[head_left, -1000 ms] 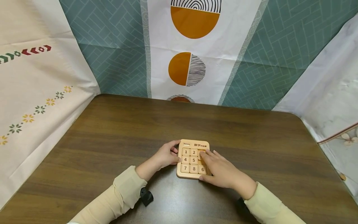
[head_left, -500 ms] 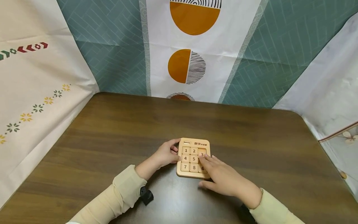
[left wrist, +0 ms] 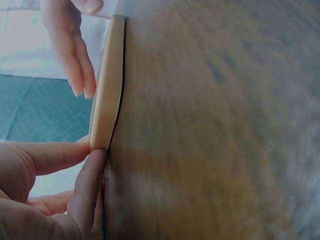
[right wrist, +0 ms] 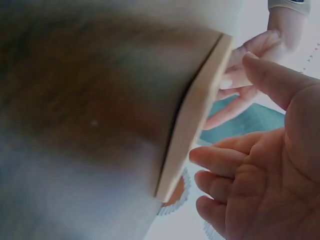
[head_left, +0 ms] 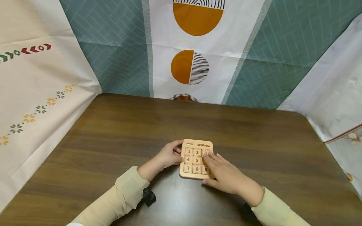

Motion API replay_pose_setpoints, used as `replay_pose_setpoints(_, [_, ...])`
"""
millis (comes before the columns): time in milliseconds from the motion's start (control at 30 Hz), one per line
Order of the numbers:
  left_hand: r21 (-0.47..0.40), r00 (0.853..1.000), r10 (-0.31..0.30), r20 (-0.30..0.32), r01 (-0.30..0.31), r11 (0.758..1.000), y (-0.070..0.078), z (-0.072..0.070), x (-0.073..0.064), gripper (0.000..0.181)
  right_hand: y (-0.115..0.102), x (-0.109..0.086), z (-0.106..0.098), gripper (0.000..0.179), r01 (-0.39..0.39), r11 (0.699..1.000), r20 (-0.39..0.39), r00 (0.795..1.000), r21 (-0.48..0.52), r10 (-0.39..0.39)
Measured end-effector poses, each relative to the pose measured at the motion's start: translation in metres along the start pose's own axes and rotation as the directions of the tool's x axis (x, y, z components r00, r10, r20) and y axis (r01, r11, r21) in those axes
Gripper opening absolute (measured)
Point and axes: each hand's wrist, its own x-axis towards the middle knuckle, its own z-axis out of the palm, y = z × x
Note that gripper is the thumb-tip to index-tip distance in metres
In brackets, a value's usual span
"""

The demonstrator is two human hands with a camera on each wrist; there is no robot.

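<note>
A light wooden sliding number puzzle lies flat on the table, its numbered tiles in a framed grid. In the head view my left hand grips its left edge; in the left wrist view, thumb and finger pinch the rim of the frame. Over the right column is my right hand, with fairly straight fingers. Its fingertips touch the tiles just below the 3 tile and hide the middle-right spot. The 6 tile shows at the bottom right. The right thumb is near the puzzle's lower right corner.
The dark brown wooden table extends around the puzzle. Patterned cloth hangs behind it, and light cloths stand at the left and right. A black band is at the left wrist.
My right fingers drew back toward me, then moved up the right column. The 3 tile, half a second ago a little below the top row, now lines up with it. My left hand keeps its grip.
</note>
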Motion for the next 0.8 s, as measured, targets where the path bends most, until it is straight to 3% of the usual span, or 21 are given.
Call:
replay_pose_setpoints(367, [0.008,1.0,-0.006,-0.01,0.006,1.0,0.001,0.002,0.0,0.075,-0.014,-0.035,-0.001,0.072,0.075,0.997,0.067,0.995,-0.008,-0.075])
replay_pose_setpoints(800, [-0.013,1.0,0.003,-0.003,-0.003,1.0,0.0,0.002,-0.001,0.075,-0.019,-0.035,0.007,0.073,0.096,0.98,0.013,0.995,-0.176,-0.095])
